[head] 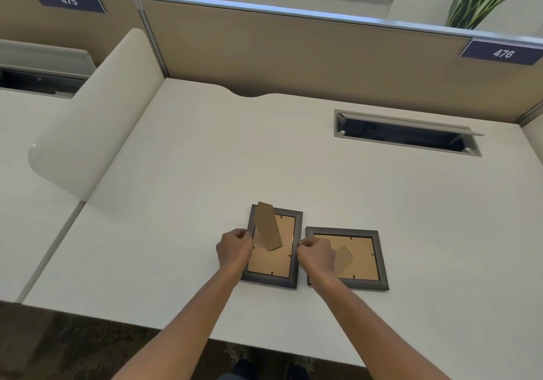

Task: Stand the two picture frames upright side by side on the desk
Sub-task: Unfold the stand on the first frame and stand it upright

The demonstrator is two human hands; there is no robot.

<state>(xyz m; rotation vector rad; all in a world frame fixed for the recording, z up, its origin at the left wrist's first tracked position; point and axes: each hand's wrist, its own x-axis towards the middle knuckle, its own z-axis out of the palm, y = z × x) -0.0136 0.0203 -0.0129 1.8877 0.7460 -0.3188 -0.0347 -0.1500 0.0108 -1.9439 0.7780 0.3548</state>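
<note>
Two grey picture frames lie face down on the white desk [205, 150], brown backs up. The left frame [271, 265] has its cardboard stand [268, 226] folded out and sticking up. My left hand [234, 248] grips that frame's left edge and my right hand [316, 254] grips its right edge. The right frame [363, 257] lies flat just beside it, almost touching, its shorter stand [343, 259] partly raised behind my right hand.
A tan partition [293, 53] runs along the desk's far edge. An open cable slot [405, 132] sits at the back right. A rounded white divider [88, 126] rises on the left. The desk's front edge is close below my forearms.
</note>
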